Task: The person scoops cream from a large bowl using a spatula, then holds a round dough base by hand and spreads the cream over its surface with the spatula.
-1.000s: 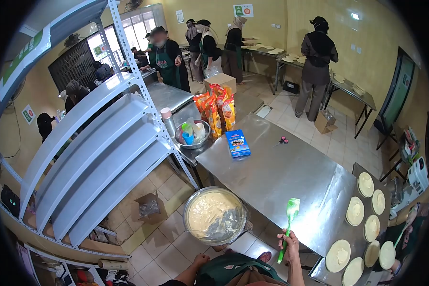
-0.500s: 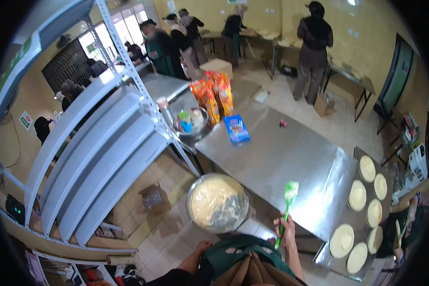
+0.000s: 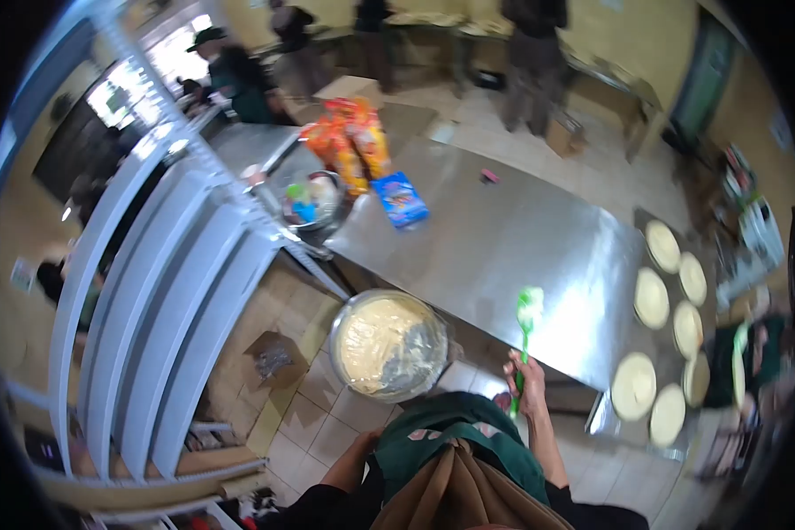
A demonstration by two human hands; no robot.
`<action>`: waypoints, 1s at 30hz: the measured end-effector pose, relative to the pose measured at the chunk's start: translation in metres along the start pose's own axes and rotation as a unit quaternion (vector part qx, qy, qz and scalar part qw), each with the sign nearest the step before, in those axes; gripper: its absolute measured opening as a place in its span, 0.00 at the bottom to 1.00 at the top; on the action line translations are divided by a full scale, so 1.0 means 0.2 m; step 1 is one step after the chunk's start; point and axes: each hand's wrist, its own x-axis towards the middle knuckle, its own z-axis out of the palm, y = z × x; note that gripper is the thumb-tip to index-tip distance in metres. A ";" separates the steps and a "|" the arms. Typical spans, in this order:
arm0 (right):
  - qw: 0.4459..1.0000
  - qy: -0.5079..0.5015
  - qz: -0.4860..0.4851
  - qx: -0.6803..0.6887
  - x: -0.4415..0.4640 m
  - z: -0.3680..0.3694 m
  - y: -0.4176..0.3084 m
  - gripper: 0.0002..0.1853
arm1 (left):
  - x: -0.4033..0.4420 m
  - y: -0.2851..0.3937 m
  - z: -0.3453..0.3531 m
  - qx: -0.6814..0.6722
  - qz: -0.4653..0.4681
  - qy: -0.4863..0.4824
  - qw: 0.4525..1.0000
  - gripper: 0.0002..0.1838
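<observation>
My right hand (image 3: 528, 384) is closed around the handle of a green spatula (image 3: 525, 331), its head upward and smeared with pale cream. The spatula is over the near edge of the steel table (image 3: 494, 238). My left hand (image 3: 369, 442) hangs low beside my green apron (image 3: 455, 433), its fingers hidden. In front of it stands a large metal bowl (image 3: 334, 353) holding pale yellow batter (image 3: 375, 340), with bare metal showing on its right side. Several round, flat, cream-coloured cakes (image 3: 634, 386) lie on trays at the table's right end.
Orange packets (image 3: 349, 146), a blue packet (image 3: 400, 200) and a bowl of small containers (image 3: 313, 201) stand at the table's far left. A grey metal shelf rack (image 3: 163, 309) rises on the left, with an open cardboard box (image 3: 275, 358) nearby. Co-workers (image 3: 534, 62) stand behind; another (image 3: 760, 349) is at right.
The view has tilted downward and shifted, so the table and packets appear farther left and higher. My right hand still grips the spatula, held much the same way.
</observation>
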 end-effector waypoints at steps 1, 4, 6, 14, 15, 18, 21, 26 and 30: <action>1.000 0.015 -0.004 -0.017 0.00 0.00 -0.01 0.13 | 0.00 0.02 -0.03 -0.001 -0.012 -0.020 1.000 0.22; 0.999 0.049 -0.008 0.022 -0.07 -0.01 -0.03 0.12 | 0.02 0.11 -0.17 0.021 -0.043 -0.078 0.996 0.22; 0.997 0.047 -0.040 0.045 -0.11 -0.09 0.00 0.12 | 0.07 0.29 -0.28 0.050 -0.062 -0.093 0.992 0.22; 0.976 0.183 -0.104 0.049 -0.40 -0.60 0.05 0.12 | 0.40 1.23 -0.19 0.160 0.102 0.014 0.982 0.26; 0.969 0.215 -0.113 0.039 -0.44 -0.68 0.06 0.12 | 0.43 1.36 -0.13 0.162 0.114 0.015 0.980 0.26; 0.941 0.300 -0.154 0.016 -0.57 -0.94 0.07 0.13 | 0.60 1.66 0.14 0.050 0.130 -0.054 0.989 0.25; 0.899 0.407 -0.142 -0.075 -0.73 -1.21 0.03 0.15 | 0.71 2.00 0.52 -0.015 0.061 -0.168 0.984 0.25; 0.803 0.519 -0.085 -0.280 -0.89 -1.78 0.01 0.16 | 0.96 2.25 1.26 -0.135 -0.039 -0.284 0.948 0.28; 0.767 0.528 -0.016 -0.364 -0.88 -2.08 -0.09 0.18 | 1.20 2.29 1.77 -0.225 -0.126 -0.216 0.942 0.30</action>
